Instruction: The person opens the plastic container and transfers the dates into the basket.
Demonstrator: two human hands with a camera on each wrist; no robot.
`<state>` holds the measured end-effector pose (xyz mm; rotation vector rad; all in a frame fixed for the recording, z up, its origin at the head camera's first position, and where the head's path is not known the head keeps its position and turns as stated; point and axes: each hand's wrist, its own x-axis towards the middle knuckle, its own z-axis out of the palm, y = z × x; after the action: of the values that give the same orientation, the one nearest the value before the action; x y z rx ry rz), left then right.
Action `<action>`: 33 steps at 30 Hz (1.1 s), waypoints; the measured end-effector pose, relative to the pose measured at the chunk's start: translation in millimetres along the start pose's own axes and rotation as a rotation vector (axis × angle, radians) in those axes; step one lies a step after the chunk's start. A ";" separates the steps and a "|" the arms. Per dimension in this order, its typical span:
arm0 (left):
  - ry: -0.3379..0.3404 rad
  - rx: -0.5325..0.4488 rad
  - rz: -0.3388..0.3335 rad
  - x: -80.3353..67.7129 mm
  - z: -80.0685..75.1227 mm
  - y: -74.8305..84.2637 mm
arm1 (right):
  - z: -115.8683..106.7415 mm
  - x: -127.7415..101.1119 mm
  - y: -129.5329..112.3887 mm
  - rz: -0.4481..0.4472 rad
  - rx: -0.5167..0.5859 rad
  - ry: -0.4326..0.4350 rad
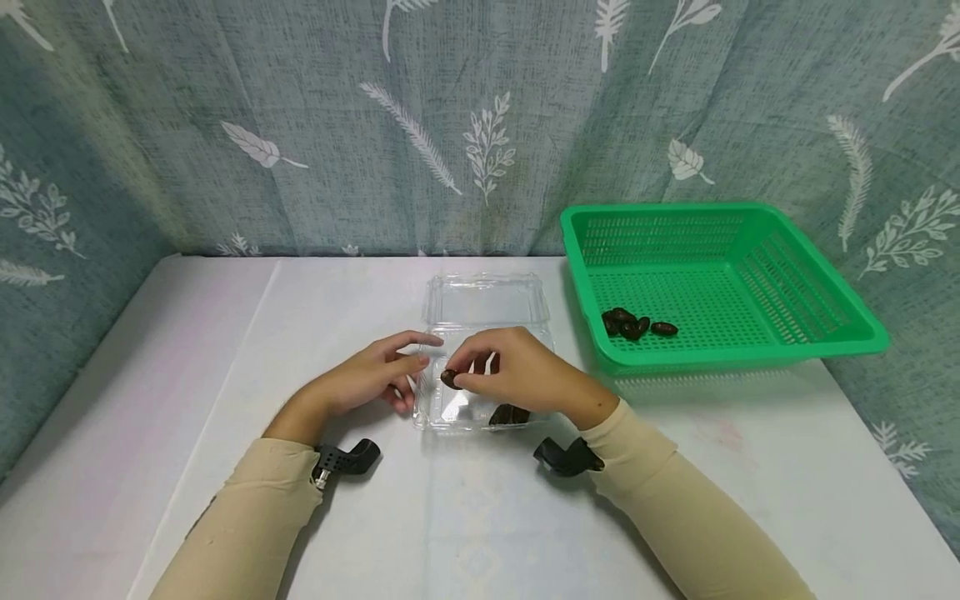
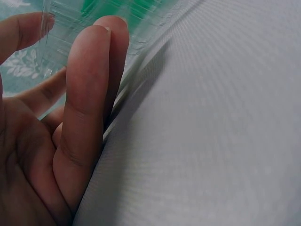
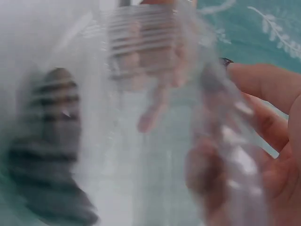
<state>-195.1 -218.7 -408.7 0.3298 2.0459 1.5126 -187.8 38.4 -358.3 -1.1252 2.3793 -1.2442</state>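
Observation:
A clear plastic clamshell box (image 1: pixel 487 300) lies with its lid folded back, toward the curtain. My right hand (image 1: pixel 517 371) pinches a dark brown date (image 1: pixel 451 379) between thumb and fingertips, over the box's tray. More dates (image 1: pixel 510 414) lie at the tray's front right, partly under this hand; in the right wrist view these dates (image 3: pixel 56 150) are blurred behind the plastic. My left hand (image 1: pixel 367 377) is at the left side of the box, fingers loosely extended, with the index fingertip over the rim. In the left wrist view its fingers (image 2: pixel 87 89) overlap the plastic wall.
A green plastic basket (image 1: pixel 750 360) stands at the back right, with several dates (image 1: pixel 630 323) in its near left corner. A leaf-patterned curtain (image 1: pixel 322 125) hangs behind the white-covered table (image 1: pixel 480 533). Black wrist cameras (image 1: pixel 348 458) are strapped to both forearms.

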 end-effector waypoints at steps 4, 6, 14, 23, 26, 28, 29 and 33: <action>-0.003 0.001 -0.006 0.9 -0.8 -0.6 | -10.3 -4.4 -4.1 -0.001 0.008 0.050; -0.002 0.001 -0.007 1.1 -1.0 -0.6 | -15.9 -6.7 -5.8 0.004 0.005 0.084; -0.004 0.007 -0.008 2.1 -1.4 0.2 | -36.5 -14.8 -10.0 0.004 0.004 0.209; -0.005 0.013 -0.012 2.0 -0.8 1.4 | -54.9 -22.4 -10.7 0.066 0.006 0.284; -0.007 0.017 -0.015 1.5 -0.5 1.8 | -59.8 -23.9 -9.3 0.080 0.007 0.307; -0.006 0.022 -0.011 1.2 -0.7 2.1 | -63.2 -24.6 -8.6 0.085 0.007 0.323; -0.005 0.022 -0.010 1.1 -0.7 1.9 | -64.9 -25.3 -8.1 0.086 0.007 0.332; -0.003 0.017 -0.004 0.6 0.1 0.2 | -72.9 -29.9 -4.1 0.087 0.022 0.374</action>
<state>-195.5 -218.3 -408.7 0.3340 2.0568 1.4923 -202.7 102.3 -314.7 -0.8294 2.6351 -1.5607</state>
